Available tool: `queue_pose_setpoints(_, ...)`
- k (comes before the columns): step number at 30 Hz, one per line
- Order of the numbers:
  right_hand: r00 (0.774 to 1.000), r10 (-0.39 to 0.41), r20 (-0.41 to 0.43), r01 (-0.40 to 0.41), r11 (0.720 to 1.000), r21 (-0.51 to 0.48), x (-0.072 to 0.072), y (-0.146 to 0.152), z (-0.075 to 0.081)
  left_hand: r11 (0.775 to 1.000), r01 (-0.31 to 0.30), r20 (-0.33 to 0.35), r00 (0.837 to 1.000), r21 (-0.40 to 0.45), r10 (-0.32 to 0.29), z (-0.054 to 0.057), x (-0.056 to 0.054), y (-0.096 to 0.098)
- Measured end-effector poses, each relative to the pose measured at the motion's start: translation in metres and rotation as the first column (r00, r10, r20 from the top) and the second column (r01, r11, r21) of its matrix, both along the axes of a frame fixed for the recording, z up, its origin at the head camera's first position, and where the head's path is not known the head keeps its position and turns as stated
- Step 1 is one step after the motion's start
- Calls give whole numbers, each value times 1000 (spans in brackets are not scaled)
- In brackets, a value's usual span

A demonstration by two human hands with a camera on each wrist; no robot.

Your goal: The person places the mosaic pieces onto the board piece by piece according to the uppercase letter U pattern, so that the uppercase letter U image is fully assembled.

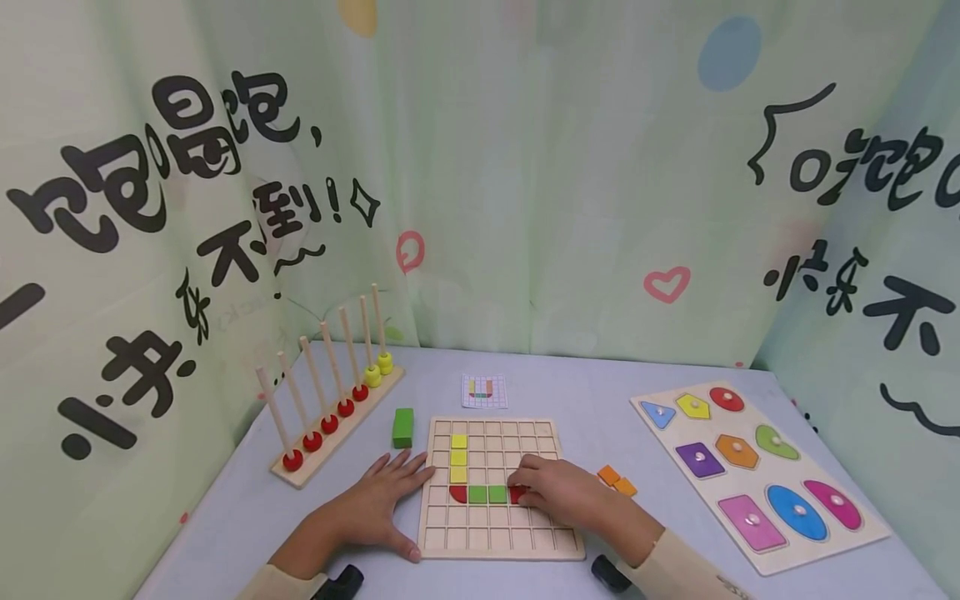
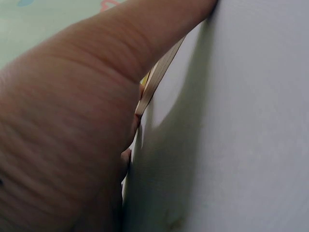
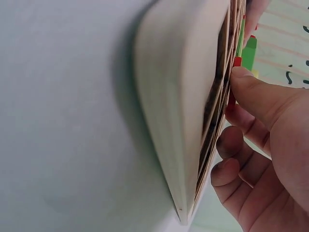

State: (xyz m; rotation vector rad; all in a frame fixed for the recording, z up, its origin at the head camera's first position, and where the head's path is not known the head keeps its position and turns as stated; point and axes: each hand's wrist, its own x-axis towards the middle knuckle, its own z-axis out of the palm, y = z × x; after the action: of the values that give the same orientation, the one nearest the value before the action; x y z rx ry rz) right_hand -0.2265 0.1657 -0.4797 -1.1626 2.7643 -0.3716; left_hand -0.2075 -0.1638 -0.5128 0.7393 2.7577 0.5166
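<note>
A wooden grid board (image 1: 501,546) lies in the middle of the table in the head view. My left hand (image 1: 375,504) rests flat along its left edge, fingers spread and thumb near the lower corner. With thumb and fingertips, my right hand (image 1: 562,492) pinches a red piece (image 3: 237,62) at the end of a row on the grid. That row also holds a red rounded piece (image 1: 458,494) and two green squares (image 1: 477,495). Above the rounded piece, a column of yellow squares (image 1: 458,457) climbs the board. The fingers partly cover the pinched piece in the head view.
Orange squares (image 1: 617,481) lie right of the board. A pattern card (image 1: 484,392) is behind it, and a green block (image 1: 402,427) stands at its upper left. Farther left is a peg rack (image 1: 300,478) with red and yellow beads; a shape puzzle (image 1: 750,477) lies right.
</note>
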Motion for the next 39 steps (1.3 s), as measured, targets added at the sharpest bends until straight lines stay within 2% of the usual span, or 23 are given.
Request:
queue_pose_setpoints(16,998,55,-36,-55,998,-18,-2,-2,0,1000,-12,15,1000,-10,13,4,1,2)
queue_pose_setpoints(24,998,56,-32,-57,998,-40,-2,-3,0,1000,12,-9,1000,5,-12,2,2,-1)
queue_pose_setpoints(28,1000,20,-11,-21,998,-60,-1,0,2,1000,18,-13,1000,8,-17,2,2,-1)
queue_pose_setpoints(33,997,-62,40,66,992,-107,4,10,2,1000,14,1,1000,6,-14,1,1,-1)
queue_pose_setpoints(39,992,-128,17,129,983,-132,9,29,2,1000,13,-5,1000,-2,-13,-1,0,-2)
